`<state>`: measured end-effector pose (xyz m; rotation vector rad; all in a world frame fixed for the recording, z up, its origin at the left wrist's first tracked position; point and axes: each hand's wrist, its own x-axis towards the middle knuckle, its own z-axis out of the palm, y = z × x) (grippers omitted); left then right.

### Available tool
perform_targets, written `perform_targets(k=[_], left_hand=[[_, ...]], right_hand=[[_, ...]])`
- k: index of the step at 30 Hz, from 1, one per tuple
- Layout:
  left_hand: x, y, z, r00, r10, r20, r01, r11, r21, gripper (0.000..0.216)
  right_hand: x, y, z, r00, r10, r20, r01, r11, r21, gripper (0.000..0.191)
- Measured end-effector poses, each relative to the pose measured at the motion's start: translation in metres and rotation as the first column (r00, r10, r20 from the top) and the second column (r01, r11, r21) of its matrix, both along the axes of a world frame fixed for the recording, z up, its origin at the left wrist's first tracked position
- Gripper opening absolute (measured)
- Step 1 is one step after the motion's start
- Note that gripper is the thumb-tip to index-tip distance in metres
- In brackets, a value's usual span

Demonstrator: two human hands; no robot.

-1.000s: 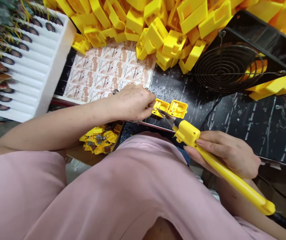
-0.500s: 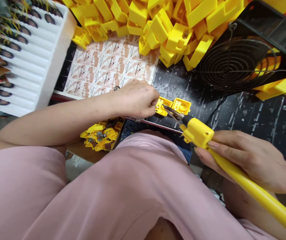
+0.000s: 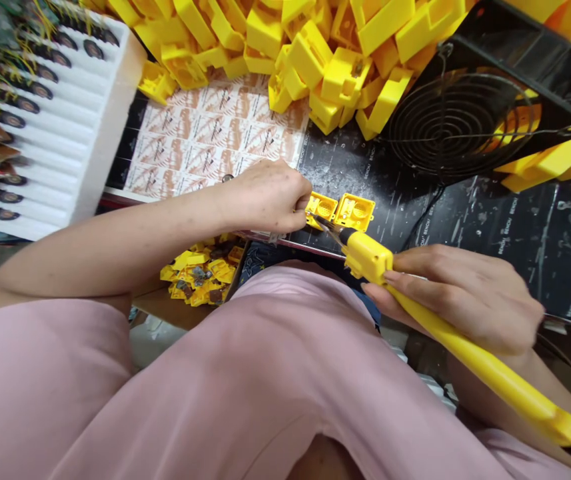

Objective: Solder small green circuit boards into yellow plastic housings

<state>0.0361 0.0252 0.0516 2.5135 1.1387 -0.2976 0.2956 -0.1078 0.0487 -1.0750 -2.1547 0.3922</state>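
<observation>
A small yellow plastic housing [image 3: 339, 211], made of two open square halves side by side, lies on the black bench mat near its front edge. My left hand [image 3: 265, 197] is closed and pinches the left half of this housing. My right hand [image 3: 465, 297] is wrapped round a long yellow soldering iron [image 3: 415, 297]. The iron's dark metal tip [image 3: 326, 225] touches the lower edge of the left half. A black cord leaves the iron's rear end at the lower right.
A big heap of yellow housings [image 3: 315, 53] fills the back. A black fan [image 3: 465, 127] stands at right. A label sheet [image 3: 215, 140] lies left of centre; a white foam tray [image 3: 65, 133] with circuit boards at far left. Yellow scraps [image 3: 200, 273] sit below the bench edge.
The iron drew back to the right half a second ago and has returned left, its tip again at the left half. My left hand kept its pinch.
</observation>
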Motion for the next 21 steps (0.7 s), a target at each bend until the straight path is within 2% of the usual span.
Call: perform_targets(k=[4, 9, 13, 17, 21], left_hand=[[0.000, 0.000, 0.000, 1.000, -0.002, -0.030, 0.002, 1.000, 0.003, 0.015], [-0.001, 0.001, -0.001, 1.000, 0.001, 0.005, -0.001, 1.000, -0.001, 0.016], [-0.001, 0.001, 0.000, 1.000, 0.002, 0.008, -0.002, 1.000, -0.002, 0.012], [0.001, 0.000, 0.002, 0.999, 0.028, 0.021, -0.027, 0.999, -0.040, 0.009], [-0.001, 0.001, 0.001, 1.000, 0.010, 0.004, -0.010, 1.000, -0.010, 0.011]], right_hand=[[0.008, -0.009, 0.002, 0.997, -0.015, 0.080, 0.016, 1.000, -0.010, 0.020], [0.009, -0.009, -0.013, 0.998, -0.069, 0.000, 0.069, 0.997, -0.022, 0.019], [0.008, -0.004, -0.018, 0.989, -0.141, -0.039, 0.144, 0.987, 0.075, 0.014], [0.007, -0.006, -0.016, 0.991, -0.134, 0.004, 0.133, 0.983, 0.129, 0.030], [0.004, -0.009, -0.017, 0.998, -0.028, -0.054, 0.030, 0.999, 0.025, 0.008]])
